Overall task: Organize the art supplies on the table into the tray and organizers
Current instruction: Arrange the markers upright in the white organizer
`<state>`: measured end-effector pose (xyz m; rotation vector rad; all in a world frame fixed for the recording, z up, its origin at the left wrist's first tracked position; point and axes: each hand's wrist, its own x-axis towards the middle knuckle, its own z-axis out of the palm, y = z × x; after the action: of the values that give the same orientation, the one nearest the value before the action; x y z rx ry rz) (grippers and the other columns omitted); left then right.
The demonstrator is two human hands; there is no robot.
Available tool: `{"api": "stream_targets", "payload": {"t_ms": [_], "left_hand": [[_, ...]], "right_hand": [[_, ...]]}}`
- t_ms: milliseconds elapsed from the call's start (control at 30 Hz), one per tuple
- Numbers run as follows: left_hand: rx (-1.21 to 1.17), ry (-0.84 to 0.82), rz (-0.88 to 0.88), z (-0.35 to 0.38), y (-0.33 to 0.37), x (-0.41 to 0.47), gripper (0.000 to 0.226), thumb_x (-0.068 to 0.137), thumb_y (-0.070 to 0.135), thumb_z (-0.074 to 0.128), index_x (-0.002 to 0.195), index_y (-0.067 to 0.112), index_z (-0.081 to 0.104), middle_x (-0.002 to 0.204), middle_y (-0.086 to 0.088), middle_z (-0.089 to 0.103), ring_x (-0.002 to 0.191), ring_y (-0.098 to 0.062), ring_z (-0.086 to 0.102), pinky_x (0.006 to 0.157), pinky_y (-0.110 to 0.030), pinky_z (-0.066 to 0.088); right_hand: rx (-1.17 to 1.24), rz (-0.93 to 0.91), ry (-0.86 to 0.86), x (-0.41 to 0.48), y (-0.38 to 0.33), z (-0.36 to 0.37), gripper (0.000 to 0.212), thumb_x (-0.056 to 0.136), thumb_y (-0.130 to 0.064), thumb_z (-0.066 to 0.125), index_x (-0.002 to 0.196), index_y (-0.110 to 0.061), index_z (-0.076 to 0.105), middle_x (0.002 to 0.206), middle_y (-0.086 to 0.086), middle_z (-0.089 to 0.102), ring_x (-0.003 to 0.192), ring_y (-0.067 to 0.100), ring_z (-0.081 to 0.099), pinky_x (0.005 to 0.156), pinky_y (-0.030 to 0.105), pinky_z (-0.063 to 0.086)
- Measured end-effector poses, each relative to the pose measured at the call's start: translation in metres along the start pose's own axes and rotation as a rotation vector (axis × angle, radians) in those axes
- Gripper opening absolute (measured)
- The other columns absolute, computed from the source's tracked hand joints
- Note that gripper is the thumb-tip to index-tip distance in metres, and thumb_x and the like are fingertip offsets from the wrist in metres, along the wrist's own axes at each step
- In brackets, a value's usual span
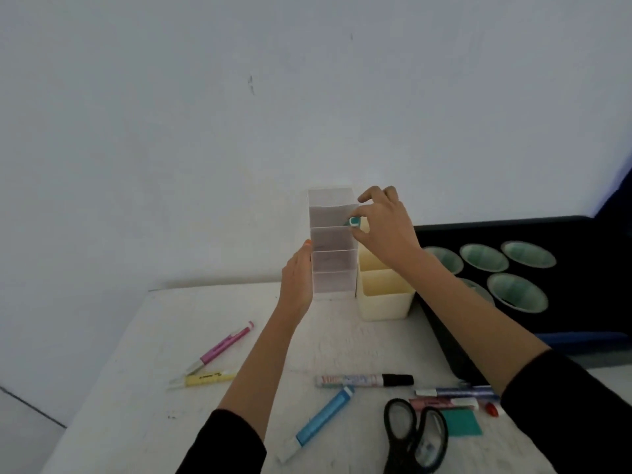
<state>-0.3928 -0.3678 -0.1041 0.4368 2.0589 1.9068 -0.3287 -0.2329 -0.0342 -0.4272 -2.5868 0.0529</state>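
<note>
- Wall (205,97): plain, pale grey-white, takes up the whole upper view.
- Small dark scuff marks (251,85) on it, upper middle.
- Counter (154,336): white, scratched top, back edge against the wall.
- Dark blue strip (617,186) at far right edge; cannot tell what.
- Light: soft, even, dim; faint shadows.

Nothing legible anywhere. Red and blue lettering along the white barrel of the black-capped marker (355,380), well below the right hand (386,227): too blurred to read. Small dark print on the yellow highlighter (205,378), below and to the left of the left hand (295,278): unreadable as well. Faint marks on the pink-labelled pen (441,402), just above the scissors (415,436) and far below the right hand: no letters to make out.
</note>
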Motion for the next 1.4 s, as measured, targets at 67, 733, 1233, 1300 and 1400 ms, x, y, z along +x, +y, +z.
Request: {"api": "stream_targets", "payload": {"t_ms": [67, 733, 1233, 1300, 1400], "left_hand": [[0.039, -0.031, -0.01, -0.009, 0.002, -0.005, 0.047, 0.1, 0.042, 0.029, 0.136, 0.018, 0.047, 0.139, -0.001, 0.049, 0.13, -0.017, 0.042, 0.106, -0.031, 0.029], [0.433, 0.319, 0.047, -0.166, -0.071, -0.083, 0.03, 0.087, -0.005, 0.051, 0.108, 0.011, 0.065, 0.109, 0.001, 0.066, 0.101, -0.011, 0.059, 0.093, -0.031, 0.049], [0.845, 0.139, 0.134, -0.139, -0.091, -0.046, 0.038, 0.09, 0.028, 0.059, 0.124, 0.011, 0.059, 0.126, -0.006, 0.06, 0.114, -0.021, 0.053, 0.097, -0.025, 0.037], [0.896, 0.121, 0.141, -0.135, -0.094, -0.041, 0.037, 0.09, 0.027, 0.061, 0.123, 0.01, 0.06, 0.121, -0.008, 0.062, 0.108, -0.021, 0.055, 0.094, -0.025, 0.039], [0.881, 0.142, 0.177, -0.133, -0.097, -0.037, 0.03, 0.087, 0.021, 0.065, 0.113, 0.007, 0.065, 0.107, -0.01, 0.065, 0.097, -0.023, 0.057, 0.087, -0.027, 0.042]], "right_hand": [[-0.015, 0.012, -0.039, -0.003, 0.0, 0.001, 0.034, 0.088, -0.025, 0.059, 0.121, -0.016, 0.06, 0.131, 0.006, 0.041, 0.119, 0.026, 0.034, 0.092, 0.033, 0.037], [0.537, -0.318, -0.441, -0.088, -0.103, 0.081, 0.036, 0.083, -0.031, 0.069, 0.117, -0.02, 0.064, 0.117, 0.001, 0.055, 0.106, 0.016, 0.045, 0.094, 0.031, 0.038], [0.746, -0.25, -0.587, -0.115, -0.086, 0.091, 0.022, 0.075, -0.026, 0.077, 0.095, -0.018, 0.072, 0.091, -0.002, 0.067, 0.08, 0.008, 0.055, 0.071, 0.016, 0.045], [0.873, -0.172, -0.578, -0.114, -0.083, 0.078, 0.021, 0.074, -0.027, 0.078, 0.092, -0.018, 0.072, 0.088, -0.003, 0.068, 0.077, 0.009, 0.061, 0.071, 0.02, 0.052], [1.045, -0.034, -0.556, -0.113, -0.08, 0.062, 0.024, 0.072, -0.035, 0.077, 0.086, -0.015, 0.073, 0.086, -0.003, 0.072, 0.076, 0.015, 0.066, 0.07, 0.026, 0.054]]}}
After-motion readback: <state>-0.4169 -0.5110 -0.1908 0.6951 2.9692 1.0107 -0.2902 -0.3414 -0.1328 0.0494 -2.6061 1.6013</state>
